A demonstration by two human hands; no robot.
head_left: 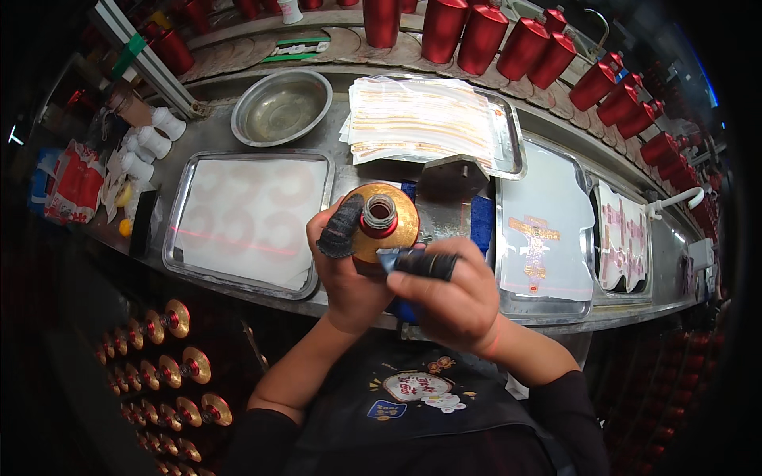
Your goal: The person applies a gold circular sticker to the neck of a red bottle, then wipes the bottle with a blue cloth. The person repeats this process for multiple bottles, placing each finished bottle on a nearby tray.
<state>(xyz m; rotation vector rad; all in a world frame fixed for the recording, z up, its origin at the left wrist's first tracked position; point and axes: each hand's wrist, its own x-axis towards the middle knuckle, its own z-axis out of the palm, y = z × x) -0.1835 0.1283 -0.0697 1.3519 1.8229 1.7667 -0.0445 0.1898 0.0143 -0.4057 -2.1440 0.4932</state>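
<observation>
My left hand (349, 274) is wrapped round a bottle with a gold shoulder (401, 210) and a red ring below its bare threaded neck. The bottle's mouth faces up at me; its lower body is hidden by my hands. A black cover sits on my left thumb. My right hand (456, 297) is closed at the bottle's near right side, a black cover on one finger. From its fingertips pokes a small blue-grey flat piece (388, 257), blurred and close against the gold shoulder. Its kind cannot be made out.
Left lies a tray with a pale sheet (246, 218), with a metal bowl (282, 109) behind. Decal strips (421, 119) are stacked in a back tray. Right trays hold a patterned gold-and-red decal (534, 250) and pink-marked sheets (621, 238). Red bottles (480, 40) line a conveyor; gold-topped bottles (178, 319) stand lower left.
</observation>
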